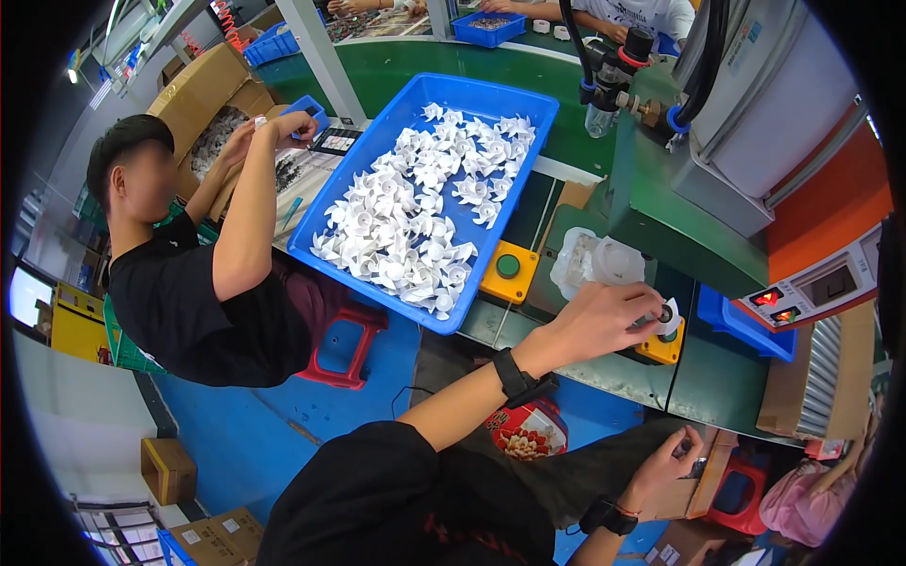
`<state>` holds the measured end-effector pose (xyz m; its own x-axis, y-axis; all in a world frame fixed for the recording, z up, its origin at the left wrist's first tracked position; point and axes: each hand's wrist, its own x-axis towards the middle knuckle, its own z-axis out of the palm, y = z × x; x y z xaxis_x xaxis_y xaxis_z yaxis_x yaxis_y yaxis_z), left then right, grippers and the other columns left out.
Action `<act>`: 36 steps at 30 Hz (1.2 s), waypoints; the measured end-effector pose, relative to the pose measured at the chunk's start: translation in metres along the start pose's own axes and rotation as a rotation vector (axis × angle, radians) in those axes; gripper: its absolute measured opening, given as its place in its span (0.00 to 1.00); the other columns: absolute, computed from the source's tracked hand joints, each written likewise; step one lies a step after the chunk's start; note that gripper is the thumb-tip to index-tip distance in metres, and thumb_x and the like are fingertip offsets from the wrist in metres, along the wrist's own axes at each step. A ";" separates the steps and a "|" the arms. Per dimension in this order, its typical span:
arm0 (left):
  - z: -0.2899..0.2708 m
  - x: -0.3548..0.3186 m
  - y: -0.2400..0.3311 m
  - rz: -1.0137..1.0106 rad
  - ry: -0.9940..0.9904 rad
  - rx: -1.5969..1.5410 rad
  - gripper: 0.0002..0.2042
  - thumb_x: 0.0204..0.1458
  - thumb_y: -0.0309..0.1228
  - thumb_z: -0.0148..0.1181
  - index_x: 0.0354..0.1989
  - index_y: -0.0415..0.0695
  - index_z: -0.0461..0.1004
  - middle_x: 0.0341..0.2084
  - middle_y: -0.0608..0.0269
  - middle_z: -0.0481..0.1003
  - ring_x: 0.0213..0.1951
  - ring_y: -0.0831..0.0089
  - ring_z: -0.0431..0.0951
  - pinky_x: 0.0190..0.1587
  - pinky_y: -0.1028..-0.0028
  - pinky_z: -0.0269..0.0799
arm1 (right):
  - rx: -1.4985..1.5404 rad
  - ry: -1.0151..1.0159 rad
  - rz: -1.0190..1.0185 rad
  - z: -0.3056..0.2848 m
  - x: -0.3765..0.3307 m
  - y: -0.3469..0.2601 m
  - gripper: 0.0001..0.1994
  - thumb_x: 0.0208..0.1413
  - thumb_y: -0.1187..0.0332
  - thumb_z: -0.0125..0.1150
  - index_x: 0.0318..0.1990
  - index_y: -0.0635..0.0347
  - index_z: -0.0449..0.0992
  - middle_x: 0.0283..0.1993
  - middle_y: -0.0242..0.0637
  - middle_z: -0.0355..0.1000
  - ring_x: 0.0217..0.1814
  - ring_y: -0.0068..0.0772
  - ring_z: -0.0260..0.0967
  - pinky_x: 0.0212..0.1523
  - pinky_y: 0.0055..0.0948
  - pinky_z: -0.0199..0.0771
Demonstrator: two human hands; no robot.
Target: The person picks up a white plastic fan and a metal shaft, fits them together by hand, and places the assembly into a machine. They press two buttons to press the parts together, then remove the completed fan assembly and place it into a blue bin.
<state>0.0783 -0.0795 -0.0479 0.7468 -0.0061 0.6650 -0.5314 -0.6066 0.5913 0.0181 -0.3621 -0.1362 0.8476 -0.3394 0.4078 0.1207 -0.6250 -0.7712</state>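
Left hand (pixel 609 319) narrow, thumb and fingers pinching a small white piece (pixel 673 307) with a dark middle; the piece sits right at my fingertips, off the hand's right side. Main relation: I've got it over the yellow button box (pixel 661 352) on the desk (pixel 618 376), with the green machine (pixel 679 222) beyond and above. Long axis looks roughly up-down in view, crossways to my fingers, but it's tiny, so not certain. Left is the nearer hand, touching it; right hand (pixel 663 464) is lower, well apart, off the desk by my leg, fingers curled near something small and dark, can't tell if gripped. Plastic tub (pixel 620 261) just beyond the left hand; blue tray (pixel 459 224) of white fans (pixel 387 222) off to its left.
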 end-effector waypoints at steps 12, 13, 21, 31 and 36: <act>0.001 0.006 -0.001 -0.035 -0.057 0.016 0.09 0.46 0.27 0.67 0.36 0.43 0.77 0.38 0.61 0.79 0.36 0.61 0.81 0.37 0.68 0.77 | 0.061 0.032 0.018 0.010 -0.003 -0.012 0.04 0.57 0.75 0.60 0.38 0.64 0.76 0.30 0.36 0.74 0.29 0.22 0.69 0.25 0.21 0.70; 0.002 0.010 0.002 -0.033 -0.021 -0.009 0.09 0.45 0.25 0.68 0.35 0.42 0.77 0.38 0.60 0.80 0.37 0.62 0.82 0.38 0.68 0.77 | 0.060 0.027 -0.008 0.013 0.000 -0.015 0.04 0.56 0.75 0.61 0.38 0.64 0.76 0.29 0.36 0.74 0.26 0.22 0.69 0.24 0.21 0.70; 0.055 0.036 0.046 0.060 -0.099 -0.114 0.09 0.44 0.22 0.68 0.35 0.40 0.78 0.39 0.58 0.80 0.36 0.65 0.82 0.37 0.71 0.77 | 0.109 0.143 -0.068 0.001 0.006 -0.009 0.04 0.53 0.77 0.61 0.36 0.64 0.74 0.22 0.28 0.68 0.19 0.16 0.59 0.20 0.20 0.58; 0.077 0.035 0.063 0.028 -0.241 -0.063 0.07 0.46 0.23 0.66 0.34 0.39 0.77 0.37 0.56 0.81 0.36 0.65 0.82 0.38 0.72 0.76 | 0.411 0.067 -0.098 -0.001 -0.006 0.000 0.15 0.60 0.78 0.49 0.53 0.61 0.57 0.40 0.41 0.69 0.36 0.22 0.60 0.38 0.24 0.62; 0.087 0.036 0.062 0.027 -0.292 -0.046 0.07 0.47 0.24 0.66 0.35 0.39 0.77 0.38 0.57 0.80 0.36 0.64 0.82 0.37 0.72 0.76 | 0.485 0.022 -0.156 0.005 -0.004 0.009 0.16 0.62 0.77 0.47 0.54 0.59 0.52 0.43 0.45 0.68 0.40 0.23 0.60 0.42 0.25 0.62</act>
<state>0.1071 -0.1864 -0.0273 0.8118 -0.2543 0.5256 -0.5655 -0.5664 0.5995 0.0184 -0.3626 -0.1469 0.7898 -0.2864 0.5423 0.4752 -0.2731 -0.8364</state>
